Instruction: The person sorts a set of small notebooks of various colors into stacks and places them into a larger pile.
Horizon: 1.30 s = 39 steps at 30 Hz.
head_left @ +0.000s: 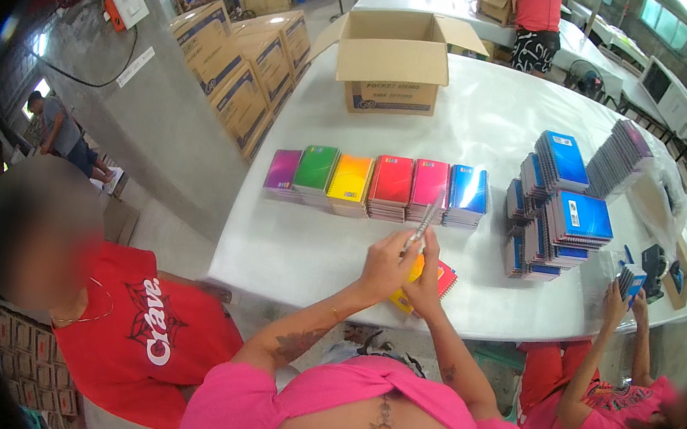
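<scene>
My left hand [387, 263] is closed round the lower end of a thin whitish, strip-like thing [425, 220] that points up and away; its kind is too blurred to tell. Beside it, my right hand [425, 279] closes against the same thing from the right. Beneath both hands lie a yellow notebook [402, 299] and a red spiral notebook [447, 280], partly hidden by my fingers. Just beyond stands a row of notebook stacks: purple [283, 169], green [317, 167], yellow [351, 179], red [391, 179], pink [430, 179] and blue [469, 191].
An open cardboard box [391, 97] stands farther back on the white table [295, 268]. Tall stacks of blue notebooks [562, 214] rise at the right. A co-worker in pink [593, 404] holds a small blue notebook there; another person in red [152, 328] is close on my left.
</scene>
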{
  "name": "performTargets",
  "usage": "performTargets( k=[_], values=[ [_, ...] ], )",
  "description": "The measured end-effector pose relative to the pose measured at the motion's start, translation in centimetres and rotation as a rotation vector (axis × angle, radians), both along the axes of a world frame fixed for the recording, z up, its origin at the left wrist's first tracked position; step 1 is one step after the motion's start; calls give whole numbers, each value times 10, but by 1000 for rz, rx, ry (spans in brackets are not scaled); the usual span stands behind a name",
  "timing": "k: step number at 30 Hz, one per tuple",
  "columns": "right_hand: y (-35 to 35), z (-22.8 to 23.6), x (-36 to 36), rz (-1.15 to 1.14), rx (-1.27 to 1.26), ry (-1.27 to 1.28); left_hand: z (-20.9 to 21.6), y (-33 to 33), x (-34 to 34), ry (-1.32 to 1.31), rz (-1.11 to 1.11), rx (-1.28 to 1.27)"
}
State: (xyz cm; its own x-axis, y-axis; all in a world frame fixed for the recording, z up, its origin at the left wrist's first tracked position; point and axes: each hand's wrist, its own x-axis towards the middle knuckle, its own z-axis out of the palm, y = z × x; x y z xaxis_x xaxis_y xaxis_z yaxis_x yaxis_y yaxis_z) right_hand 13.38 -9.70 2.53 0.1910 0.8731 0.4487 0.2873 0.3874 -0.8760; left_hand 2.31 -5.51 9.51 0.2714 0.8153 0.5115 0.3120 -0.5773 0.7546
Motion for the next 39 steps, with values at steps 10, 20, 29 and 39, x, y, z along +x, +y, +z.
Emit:
performTargets(
  k=[10, 20, 29, 39],
  values=[
    [23, 37, 5, 307, -141, 324, 19, 118, -74, 284, 396, 666],
    [-13, 27, -23, -119, 23, -191, 39, 43, -28, 437, 93, -152],
    [-32, 17, 50, -23, -230, 633, -50, 167, -202, 980, 388, 300],
    [0, -27, 80, -446, -270, -508, 43, 59, -39, 724, -236, -107]
  ],
)
